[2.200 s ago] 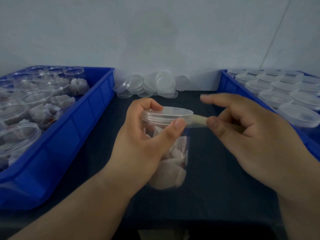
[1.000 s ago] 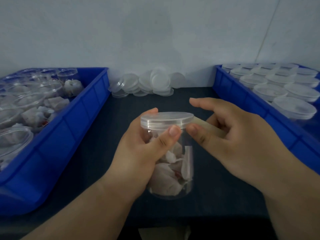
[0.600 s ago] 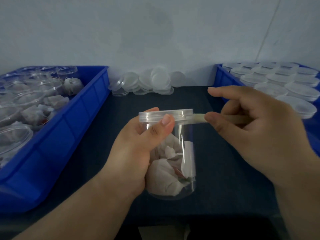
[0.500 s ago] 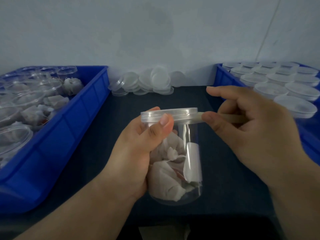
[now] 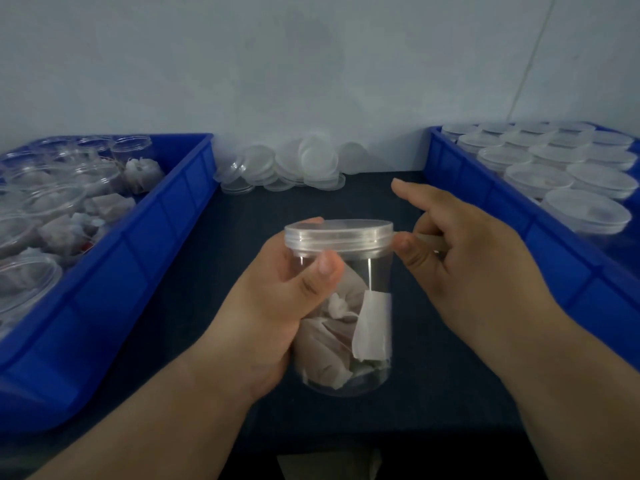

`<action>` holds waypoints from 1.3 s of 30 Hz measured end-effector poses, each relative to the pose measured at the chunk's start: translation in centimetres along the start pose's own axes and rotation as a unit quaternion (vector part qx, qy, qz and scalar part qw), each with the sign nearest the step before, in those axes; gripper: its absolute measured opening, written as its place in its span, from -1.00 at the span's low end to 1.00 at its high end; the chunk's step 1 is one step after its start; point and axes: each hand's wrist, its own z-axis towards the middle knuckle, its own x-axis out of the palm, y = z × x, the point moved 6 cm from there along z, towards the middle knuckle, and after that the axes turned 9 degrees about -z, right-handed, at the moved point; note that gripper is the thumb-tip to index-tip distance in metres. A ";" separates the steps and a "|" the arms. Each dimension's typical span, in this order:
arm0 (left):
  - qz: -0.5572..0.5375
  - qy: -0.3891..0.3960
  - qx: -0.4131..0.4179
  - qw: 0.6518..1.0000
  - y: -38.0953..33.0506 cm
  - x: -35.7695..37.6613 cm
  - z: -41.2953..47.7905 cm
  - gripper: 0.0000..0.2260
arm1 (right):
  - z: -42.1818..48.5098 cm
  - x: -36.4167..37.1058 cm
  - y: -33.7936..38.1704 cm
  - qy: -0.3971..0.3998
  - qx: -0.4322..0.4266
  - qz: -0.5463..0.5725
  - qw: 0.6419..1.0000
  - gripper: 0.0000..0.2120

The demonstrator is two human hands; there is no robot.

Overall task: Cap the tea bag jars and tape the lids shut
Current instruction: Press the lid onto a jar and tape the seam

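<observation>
A clear plastic jar filled with white tea bags is held upright above the dark table. A clear lid sits on its mouth. My left hand grips the jar from the left, thumb across the front just under the lid. My right hand is at the lid's right edge, thumb and curled fingers pinching a strip of pale tape that runs to the lid's rim; the index finger points up and away.
A blue bin on the left holds several open jars of tea bags. A blue bin on the right holds several capped jars. Loose clear lids are piled against the wall at the back.
The jar has come lower and nearer to me. My right hand has closed in on the lid's right edge, so the stretch of tape between hand and lid is shorter.
</observation>
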 end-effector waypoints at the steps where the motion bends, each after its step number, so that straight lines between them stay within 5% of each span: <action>1: 0.019 -0.014 0.006 1.000 0.1 -0.2 0.0 -0.68 | -0.2 0.1 0.0 0.004 -0.002 -0.004 1.000 -0.40; 2: 0.031 -0.042 0.008 0.999 0.2 -0.6 0.0 -0.63 | -0.3 0.2 0.2 0.005 -0.004 -0.010 1.000 -0.40; 5: 0.070 -0.097 -0.005 0.993 0.8 -1.4 -0.1 0.01 | -0.7 0.2 0.9 -0.011 -0.014 -0.053 0.998 -0.41; 7: 0.126 -0.106 -0.010 0.986 0.8 -1.4 -0.2 0.15 | -0.9 -0.1 1.7 -0.034 -0.030 -0.091 0.995 -0.44; 14: 0.073 -0.156 -0.026 0.985 0.8 -2.2 -0.2 0.01 | 0.1 -1.1 0.6 0.055 -0.018 0.022 0.998 -0.38; 18: 0.050 -0.124 -0.059 0.989 1.0 -1.7 -0.1 -0.40 | 0.5 -1.8 0.0 0.067 -0.022 0.092 0.993 -0.48; 29: -0.019 -0.145 -0.036 0.989 0.9 -1.5 -0.6 -0.22 | -0.2 -2.6 -0.3 -0.066 -0.025 0.087 0.994 -0.53; 39: -0.047 -0.057 -0.009 0.997 0.2 -0.7 -0.8 -0.06 | 0.0 -1.0 1.0 -0.050 -0.045 0.058 0.996 -0.48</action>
